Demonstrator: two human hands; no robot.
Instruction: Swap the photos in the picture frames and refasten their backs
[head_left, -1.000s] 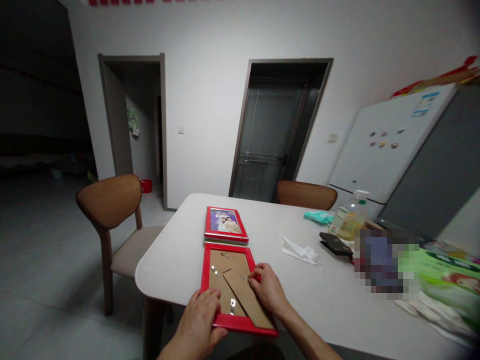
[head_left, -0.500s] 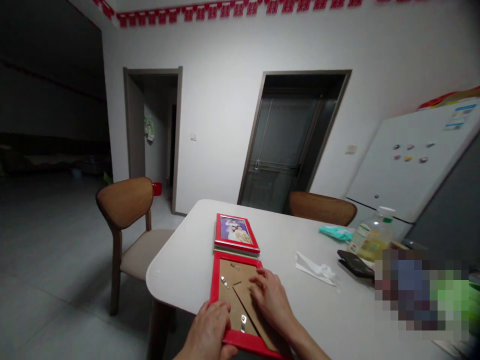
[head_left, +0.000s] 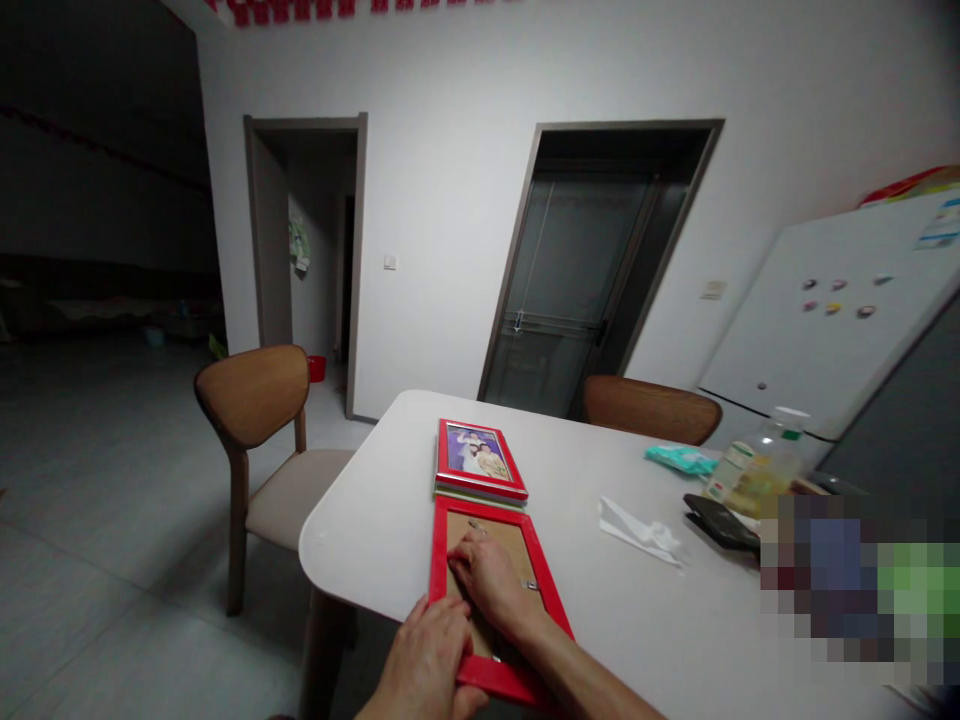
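Observation:
A red picture frame (head_left: 546,570) lies back side up at the near edge of the table, showing its brown backing board (head_left: 510,540) with small metal pieces. My left hand (head_left: 431,655) grips the frame's lower left corner, thumb at the bottom edge. Over the board, my right hand (head_left: 487,580) has its fingers bent and pressed together near the left side; whatever they touch there is hidden beneath them. Just beyond, a second red frame (head_left: 517,490) lies face up with a photo (head_left: 476,452) in it, seemingly on top of another frame.
The white table (head_left: 360,530) also bears a crumpled tissue (head_left: 641,530), a teal packet (head_left: 681,460), a black wallet-like item (head_left: 720,522) and a clear bottle (head_left: 757,465) on the right. Wooden chairs stand at the left (head_left: 255,395) and far side (head_left: 652,410).
My right hand has moved left across the backing board, from its right side to its left, uncovering a metal piece on the right. My left hand keeps hold of the corner.

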